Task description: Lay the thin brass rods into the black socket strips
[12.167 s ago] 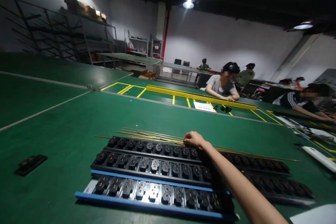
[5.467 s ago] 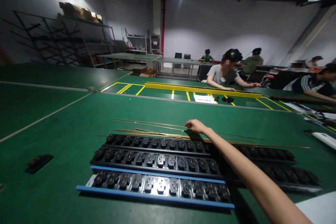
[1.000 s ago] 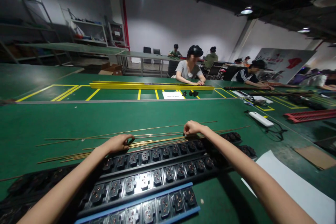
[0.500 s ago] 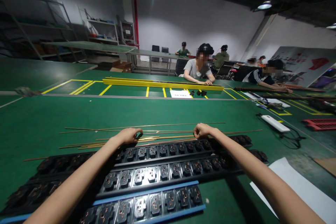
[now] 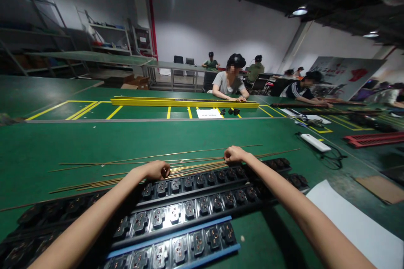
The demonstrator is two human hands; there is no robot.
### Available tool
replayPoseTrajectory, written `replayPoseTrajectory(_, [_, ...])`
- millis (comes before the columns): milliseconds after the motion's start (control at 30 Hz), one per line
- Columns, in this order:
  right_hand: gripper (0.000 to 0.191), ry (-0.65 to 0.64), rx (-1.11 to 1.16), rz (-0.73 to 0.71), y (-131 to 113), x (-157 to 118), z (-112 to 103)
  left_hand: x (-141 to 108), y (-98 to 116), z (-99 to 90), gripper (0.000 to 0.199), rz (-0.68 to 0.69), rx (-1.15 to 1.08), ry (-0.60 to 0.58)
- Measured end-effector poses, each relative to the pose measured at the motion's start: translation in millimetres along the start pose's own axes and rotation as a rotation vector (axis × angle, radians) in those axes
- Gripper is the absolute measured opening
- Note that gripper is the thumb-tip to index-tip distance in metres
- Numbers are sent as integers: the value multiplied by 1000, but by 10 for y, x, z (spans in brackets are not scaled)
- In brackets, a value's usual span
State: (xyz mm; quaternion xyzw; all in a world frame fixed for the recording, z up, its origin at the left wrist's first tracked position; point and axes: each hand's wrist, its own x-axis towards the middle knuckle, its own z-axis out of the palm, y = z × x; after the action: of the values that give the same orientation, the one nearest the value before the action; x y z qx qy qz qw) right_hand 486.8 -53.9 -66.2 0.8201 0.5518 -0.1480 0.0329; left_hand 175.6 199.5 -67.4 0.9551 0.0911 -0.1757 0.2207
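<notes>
My left hand [image 5: 158, 170] is closed, its fingers curled down at a long thin brass strip [image 5: 34, 203] just behind the rear black socket row [image 5: 187, 183]. With a pinch, my right hand [image 5: 234, 154] grips the strip farther right; its fingertips are partly hidden. More loose brass strips [image 5: 126, 162] lie spread on the green table behind and under my hands. In front of them are long black socket rows, several sockets in each, with copper contacts showing. A shorter socket row [image 5: 179, 250] with blue edges lies nearest me. My forearms cover parts of the rows.
A white sheet [image 5: 353, 222] and brown cardboard [image 5: 380, 189] lie at the right. Behind them are a white power strip [image 5: 315, 142] with black cable and red racks [image 5: 375, 138]. Across the table, a co-worker [image 5: 230, 80] sits at a long yellow profile [image 5: 183, 101].
The view has turned slightly right, so the scene sits farther left. My left hand's fingers have curled in more tightly. My right hand keeps its pinch.
</notes>
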Motion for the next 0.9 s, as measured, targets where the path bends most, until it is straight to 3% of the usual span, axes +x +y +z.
replayPoseTrajectory(267, [15, 32, 4, 27, 56, -50, -14, 25, -70, 36, 19, 3, 17, 20])
replayPoseTrajectory(467, [17, 46, -41, 137, 537, -291, -221, 25, -81, 47, 19, 11, 36, 29])
replayPoseTrajectory(600, [20, 1, -86, 188, 793, -466, -238, 30, -81, 41, 18, 7, 33, 26])
replayPoseTrajectory(900, [22, -68, -157, 170, 757, -434, -41, 43, -113, 67, 16, -18, 17, 35])
